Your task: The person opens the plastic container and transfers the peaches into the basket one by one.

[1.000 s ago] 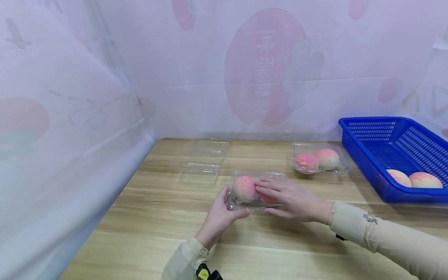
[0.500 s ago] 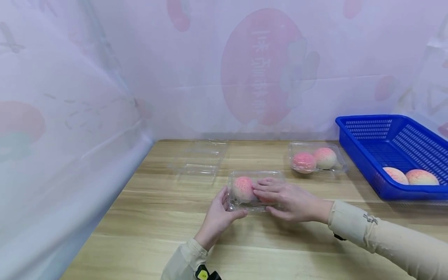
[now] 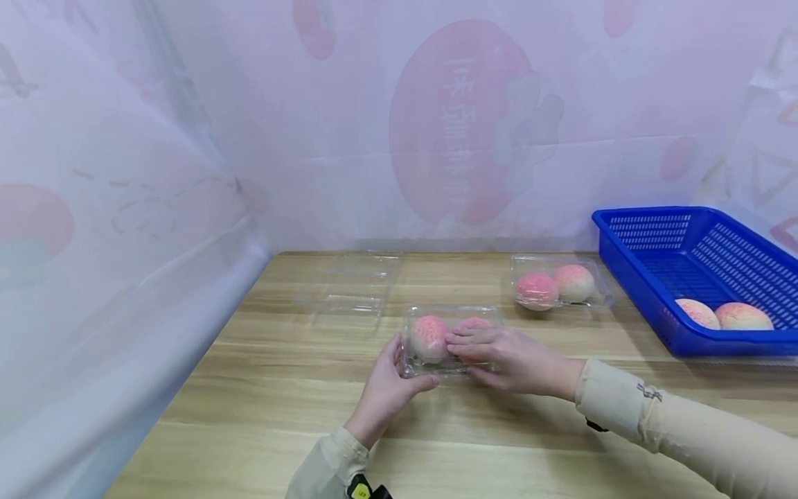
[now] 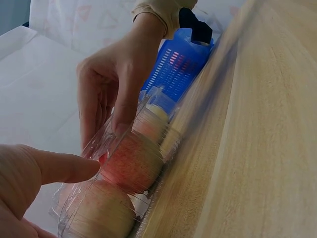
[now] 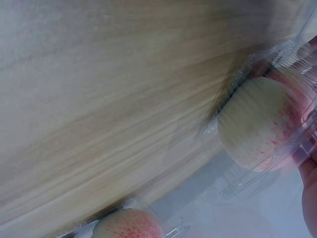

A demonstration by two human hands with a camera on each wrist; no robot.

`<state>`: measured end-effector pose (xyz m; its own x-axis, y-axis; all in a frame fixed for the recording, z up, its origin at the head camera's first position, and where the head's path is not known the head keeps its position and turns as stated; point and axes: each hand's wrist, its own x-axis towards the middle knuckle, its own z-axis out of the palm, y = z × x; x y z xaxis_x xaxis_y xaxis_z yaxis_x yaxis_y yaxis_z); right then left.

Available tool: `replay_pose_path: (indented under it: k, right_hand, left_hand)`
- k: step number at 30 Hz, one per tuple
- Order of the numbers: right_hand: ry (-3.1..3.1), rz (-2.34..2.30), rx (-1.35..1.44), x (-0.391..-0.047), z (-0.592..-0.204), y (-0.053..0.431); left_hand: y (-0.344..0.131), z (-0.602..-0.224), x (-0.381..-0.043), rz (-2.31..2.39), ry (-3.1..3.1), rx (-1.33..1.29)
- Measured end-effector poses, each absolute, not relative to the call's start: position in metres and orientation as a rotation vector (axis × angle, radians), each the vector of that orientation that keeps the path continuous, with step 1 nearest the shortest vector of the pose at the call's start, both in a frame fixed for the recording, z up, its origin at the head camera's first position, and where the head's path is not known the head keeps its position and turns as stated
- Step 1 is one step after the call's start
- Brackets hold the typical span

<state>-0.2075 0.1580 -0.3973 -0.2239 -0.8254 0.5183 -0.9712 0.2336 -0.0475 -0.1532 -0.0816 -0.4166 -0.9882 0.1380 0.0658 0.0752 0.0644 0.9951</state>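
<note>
A clear plastic box [image 3: 450, 368] stands on the table with two round pink-and-cream peaches in it, the left peach [image 3: 430, 338] in full view. My right fingers partly cover the right peach [image 3: 474, 324]. My left hand [image 3: 388, 382] grips the box's left end, thumb along the front and fingers round the back corner. Over its right half lies my right hand [image 3: 506, 358], holding the box with fingers on top and thumb at the front edge. Clear plastic covers the peaches in the left wrist view, where the right thumb [image 4: 125, 109] touches it.
Behind to the right, another clear box [image 3: 555, 260] holds two peaches. Beyond it stands a blue slotted basket [image 3: 630, 260] with two peaches at its near side. Clear plastic boxes [image 3: 355, 284] lie at the back left. A printed curtain [image 3: 324, 180] hangs behind the wooden table [image 3: 249, 430].
My right hand has shifted slightly on the box, and more of the right peach shows past its fingers. The left hand keeps its grip. The head view has turned a little.
</note>
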Motion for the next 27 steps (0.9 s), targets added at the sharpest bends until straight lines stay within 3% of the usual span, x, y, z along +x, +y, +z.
replay_pose_path:
  k: [12,27]
  right_hand:
    - [-2.046,0.482,1.568,-0.2073,-0.3981,0.1527]
    - [-2.006,0.565,1.668,-0.2124,-0.4022,0.1573]
  left_hand:
    - [-0.0746,-0.4193,-0.1523,2.03,2.423,0.107]
    - [-0.0719,-0.4184,-0.1462,1.955,2.537,0.095]
